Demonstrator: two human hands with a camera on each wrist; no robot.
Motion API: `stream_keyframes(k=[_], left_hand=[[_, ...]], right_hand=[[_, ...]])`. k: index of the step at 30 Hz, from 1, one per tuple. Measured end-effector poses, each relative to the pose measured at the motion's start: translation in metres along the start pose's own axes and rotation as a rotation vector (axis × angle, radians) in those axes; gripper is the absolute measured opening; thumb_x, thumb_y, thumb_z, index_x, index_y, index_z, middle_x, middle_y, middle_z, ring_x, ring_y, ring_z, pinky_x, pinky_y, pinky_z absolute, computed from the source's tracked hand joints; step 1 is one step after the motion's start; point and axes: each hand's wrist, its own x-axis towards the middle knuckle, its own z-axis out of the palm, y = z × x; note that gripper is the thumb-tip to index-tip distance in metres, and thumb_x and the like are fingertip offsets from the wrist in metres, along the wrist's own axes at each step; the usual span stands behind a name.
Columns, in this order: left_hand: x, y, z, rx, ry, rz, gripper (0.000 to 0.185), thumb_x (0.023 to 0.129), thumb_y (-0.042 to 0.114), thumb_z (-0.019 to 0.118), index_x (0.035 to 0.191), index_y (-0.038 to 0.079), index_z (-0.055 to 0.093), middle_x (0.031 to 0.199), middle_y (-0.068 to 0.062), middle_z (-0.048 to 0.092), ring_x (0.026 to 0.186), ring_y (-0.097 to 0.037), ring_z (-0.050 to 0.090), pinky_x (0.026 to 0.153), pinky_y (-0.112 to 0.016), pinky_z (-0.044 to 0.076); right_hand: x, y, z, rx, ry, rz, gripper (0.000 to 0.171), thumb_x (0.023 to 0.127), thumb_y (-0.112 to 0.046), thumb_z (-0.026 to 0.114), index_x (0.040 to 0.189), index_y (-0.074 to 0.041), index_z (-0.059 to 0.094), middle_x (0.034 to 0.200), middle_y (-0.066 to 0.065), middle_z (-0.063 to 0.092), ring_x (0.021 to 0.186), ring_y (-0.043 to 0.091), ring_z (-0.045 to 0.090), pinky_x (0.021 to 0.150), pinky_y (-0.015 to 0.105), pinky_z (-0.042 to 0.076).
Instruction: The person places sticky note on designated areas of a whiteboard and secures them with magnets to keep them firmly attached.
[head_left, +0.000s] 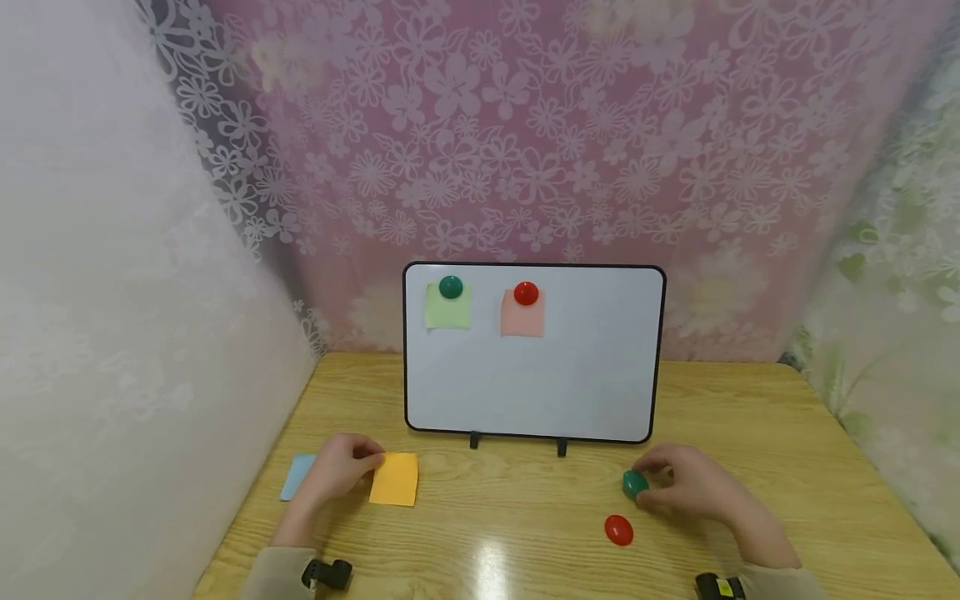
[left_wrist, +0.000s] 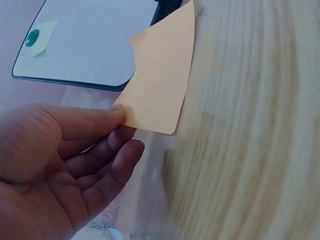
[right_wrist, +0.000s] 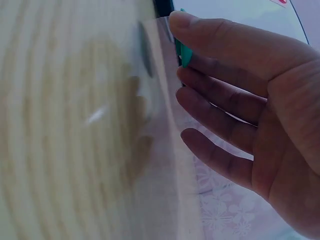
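1. The whiteboard (head_left: 592,367) stands upright on the tabletop (head_left: 525,517), already carrying two pinned notes.
2. The left hand (head_left: 333,475) pinches the orange sticky note (head_left: 395,479) by its corner; lifting it flat would avoid creasing.
3. The right hand (head_left: 686,487) grips the green magnet (head_left: 634,483) on the tabletop; a firm pinch seems best.

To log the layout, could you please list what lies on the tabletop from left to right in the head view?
Blue note → left hand → orange note → red magnet → green magnet → right hand.
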Motion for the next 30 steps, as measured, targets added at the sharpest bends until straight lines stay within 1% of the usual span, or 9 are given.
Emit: stream_keyframes(k=[5,9,15,19,22,27,30], left_hand=[[0.002,-0.002,-0.001,-0.017,-0.011,-0.003,0.005,0.099,0.013,0.079,0.099,0.011,0.083,0.09,0.004,0.074,0.082,-0.014,0.064,0.074,-0.035,0.055],[0.002,-0.002,-0.001,-0.032,-0.02,0.001,0.005,0.1,0.014,0.078,0.1,0.013,0.083,0.092,0.005,0.074,0.083,-0.014,0.065,0.076,-0.035,0.055],[0.0,0.004,-0.001,-0.039,-0.02,0.018,0.006,0.099,0.017,0.079,0.101,0.014,0.084,0.094,0.006,0.075,0.085,-0.013,0.065,0.077,-0.035,0.054],[-0.001,0.01,0.002,-0.044,-0.024,0.03,0.008,0.099,0.019,0.08,0.101,0.013,0.083,0.095,0.005,0.076,0.085,-0.013,0.065,0.077,-0.035,0.054],[-0.001,0.014,0.005,-0.06,-0.031,0.027,0.007,0.099,0.02,0.08,0.101,0.014,0.084,0.096,0.005,0.076,0.087,-0.013,0.065,0.078,-0.034,0.054],[0.002,0.022,0.013,-0.092,-0.034,0.039,0.006,0.099,0.021,0.08,0.102,0.017,0.083,0.095,0.006,0.075,0.087,-0.014,0.065,0.079,-0.034,0.054],[0.004,0.029,0.019,-0.11,-0.04,0.066,0.007,0.1,0.022,0.079,0.104,0.017,0.083,0.095,0.007,0.075,0.087,-0.014,0.066,0.078,-0.033,0.055]], right_hand=[[-0.002,-0.003,-0.006,0.062,0.013,-0.003,0.036,0.087,-0.037,0.091,0.115,-0.018,0.079,0.114,-0.008,0.073,0.102,0.022,0.069,0.085,0.041,0.06],[-0.006,-0.004,-0.01,0.086,0.035,0.004,0.034,0.088,-0.036,0.09,0.116,-0.019,0.079,0.116,-0.006,0.073,0.103,0.024,0.068,0.085,0.042,0.06],[-0.012,-0.006,-0.017,0.108,0.058,0.005,0.035,0.09,-0.038,0.088,0.119,-0.02,0.079,0.119,-0.002,0.073,0.105,0.028,0.068,0.084,0.043,0.06],[-0.016,-0.004,-0.02,0.096,0.075,0.038,0.035,0.09,-0.038,0.088,0.12,-0.022,0.078,0.12,-0.003,0.073,0.107,0.026,0.069,0.085,0.04,0.06],[-0.017,-0.004,-0.022,0.081,0.093,0.051,0.036,0.09,-0.038,0.089,0.12,-0.023,0.078,0.119,-0.006,0.073,0.107,0.026,0.069,0.085,0.038,0.06],[-0.015,-0.006,-0.025,0.056,0.137,0.012,0.035,0.089,-0.036,0.09,0.12,-0.023,0.078,0.117,-0.009,0.074,0.107,0.027,0.07,0.085,0.041,0.06],[-0.013,-0.008,-0.024,0.041,0.167,-0.016,0.034,0.09,-0.035,0.09,0.12,-0.025,0.078,0.116,-0.011,0.074,0.105,0.024,0.071,0.084,0.039,0.06]])
